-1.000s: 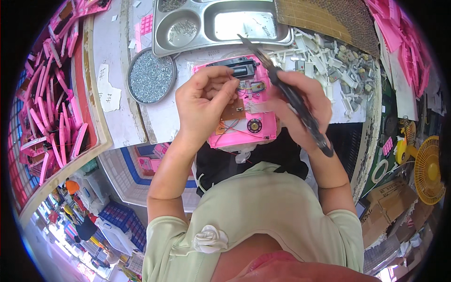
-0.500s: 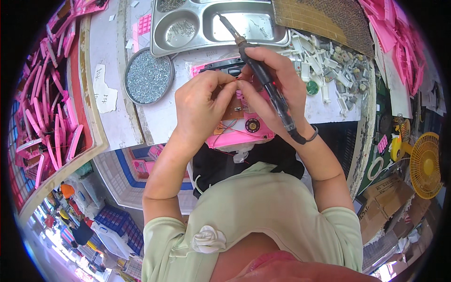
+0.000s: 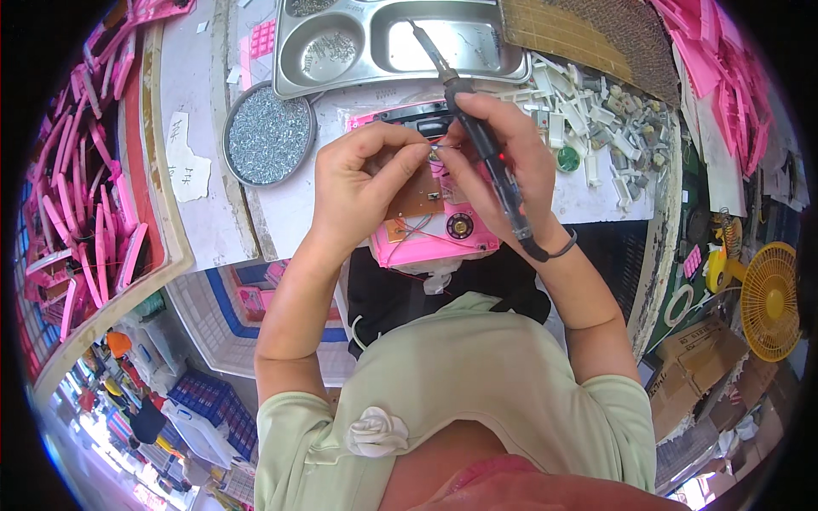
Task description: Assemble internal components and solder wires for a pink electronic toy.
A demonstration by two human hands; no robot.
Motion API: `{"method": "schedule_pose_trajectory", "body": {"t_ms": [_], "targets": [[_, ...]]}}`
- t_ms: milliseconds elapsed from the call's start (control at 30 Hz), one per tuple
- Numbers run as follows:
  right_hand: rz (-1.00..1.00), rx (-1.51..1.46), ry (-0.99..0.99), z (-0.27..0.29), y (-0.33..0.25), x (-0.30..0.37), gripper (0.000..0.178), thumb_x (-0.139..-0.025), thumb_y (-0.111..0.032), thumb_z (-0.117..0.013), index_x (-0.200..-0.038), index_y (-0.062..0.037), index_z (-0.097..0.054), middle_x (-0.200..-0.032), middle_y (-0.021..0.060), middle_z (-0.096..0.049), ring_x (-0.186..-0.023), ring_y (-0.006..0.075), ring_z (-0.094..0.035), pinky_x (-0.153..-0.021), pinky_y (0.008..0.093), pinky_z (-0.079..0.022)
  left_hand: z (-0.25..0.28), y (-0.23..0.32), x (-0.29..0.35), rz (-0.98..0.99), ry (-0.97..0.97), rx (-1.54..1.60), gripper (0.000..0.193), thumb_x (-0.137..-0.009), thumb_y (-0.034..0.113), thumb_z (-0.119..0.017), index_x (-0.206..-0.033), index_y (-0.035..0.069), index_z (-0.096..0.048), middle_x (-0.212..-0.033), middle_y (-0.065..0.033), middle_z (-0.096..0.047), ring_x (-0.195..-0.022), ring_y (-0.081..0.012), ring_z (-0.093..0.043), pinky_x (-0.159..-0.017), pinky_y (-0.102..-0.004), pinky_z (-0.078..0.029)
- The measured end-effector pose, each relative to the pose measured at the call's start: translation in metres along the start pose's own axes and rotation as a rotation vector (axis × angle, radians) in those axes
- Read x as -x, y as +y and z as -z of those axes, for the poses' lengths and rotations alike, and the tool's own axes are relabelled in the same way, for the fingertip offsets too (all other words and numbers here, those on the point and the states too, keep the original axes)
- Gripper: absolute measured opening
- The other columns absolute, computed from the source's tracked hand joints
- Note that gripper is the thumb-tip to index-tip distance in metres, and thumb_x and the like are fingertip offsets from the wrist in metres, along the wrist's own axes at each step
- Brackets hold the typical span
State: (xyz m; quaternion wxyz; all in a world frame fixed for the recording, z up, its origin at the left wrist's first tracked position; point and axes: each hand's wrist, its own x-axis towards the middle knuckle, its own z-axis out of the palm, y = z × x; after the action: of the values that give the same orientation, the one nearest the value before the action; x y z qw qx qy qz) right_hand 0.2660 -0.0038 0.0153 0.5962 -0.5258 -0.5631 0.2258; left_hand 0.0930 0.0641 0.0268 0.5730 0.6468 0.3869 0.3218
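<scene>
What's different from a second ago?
The right hand moved left, close to the left hand, over the pink casing. It still holds the dark soldering iron, whose tip shifted left and up. The casing, steel tray and dish of metal bits stayed put.

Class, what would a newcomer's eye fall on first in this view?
Probably the dark soldering iron gripped in the right hand near the centre, its tip pointing away over the metal tray. Next, perhaps, the bright pink parts heaped at the left, and the yellow fan near the right edge.
</scene>
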Motion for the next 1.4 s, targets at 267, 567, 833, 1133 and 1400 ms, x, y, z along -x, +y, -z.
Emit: {"method": "schedule_pose_trajectory", "body": {"t_ms": [267,567,833,1133,1400], "targets": [[0.136,0.135,0.037,0.012,0.001,0.004,0.054,-0.076,0.011,-0.077,-0.125,-0.0076,-0.065,-0.094,0.0097,-0.066,-0.075,0.0229,-0.063,-0.067,0.0309,-0.053,-0.002,0.002,-0.001,-0.130,0.062,-0.219,0.006,-0.082,0.000,-0.076,-0.087,0.001,-0.072,-0.104,-0.0044,-0.056,-0.067,-0.0033,-0.053,-0.059,-0.0209,-0.045],[0.172,0.159,0.012,0.058,-0.005,0.013,0.047,-0.072,-0.001,-0.089,-0.114,0.0003,-0.068,-0.088,0.0110,-0.070,-0.071,0.0206,-0.064,-0.062,0.0284,-0.050,-0.008,0.001,0.006,-0.140,0.144,-0.366,0.005,-0.080,0.000,-0.075,-0.082,0.001,-0.070,-0.104,-0.0077,-0.053,-0.059,-0.0081,-0.055,-0.056,-0.0251,-0.049],[0.288,0.147,-0.183,0.070,-0.008,0.015,0.034,-0.072,0.003,-0.080,-0.104,0.0005,-0.068,-0.074,0.0089,-0.066,-0.057,0.0223,-0.056,-0.052,0.0316,-0.044,-0.012,0.001,0.008,-0.112,0.197,-0.356,0.007,-0.077,-0.001,-0.075,-0.079,0.002,-0.069,-0.102,-0.0077,-0.054,-0.061,-0.0095,-0.056,-0.055,-0.0258,-0.048],[0.343,0.159,-0.224,0.056,-0.003,0.016,0.035,-0.069,0.002,-0.078,-0.102,-0.0039,-0.068,-0.063,0.0043,-0.056,-0.051,0.0214,-0.050,-0.047,0.0320,-0.039,-0.009,-0.008,0.007,-0.200,0.215,-0.412,0.008,-0.075,-0.001,-0.075,-0.079,0.003,-0.070,-0.100,-0.0070,-0.056,-0.060,-0.0093,-0.054,-0.054,-0.0260,-0.046],[0.333,0.195,-0.226,0.052,-0.003,0.014,0.032,-0.068,0.001,-0.078,-0.099,-0.0050,-0.070,-0.063,0.0039,-0.056,-0.051,0.0220,-0.050,-0.048,0.0324,-0.039,-0.010,-0.005,0.007,-0.177,0.209,-0.398,0.008,-0.075,-0.002,-0.075,-0.079,0.002,-0.069,-0.101,-0.0068,-0.054,-0.059,-0.0087,-0.053,-0.054,-0.0259,-0.047]]}}
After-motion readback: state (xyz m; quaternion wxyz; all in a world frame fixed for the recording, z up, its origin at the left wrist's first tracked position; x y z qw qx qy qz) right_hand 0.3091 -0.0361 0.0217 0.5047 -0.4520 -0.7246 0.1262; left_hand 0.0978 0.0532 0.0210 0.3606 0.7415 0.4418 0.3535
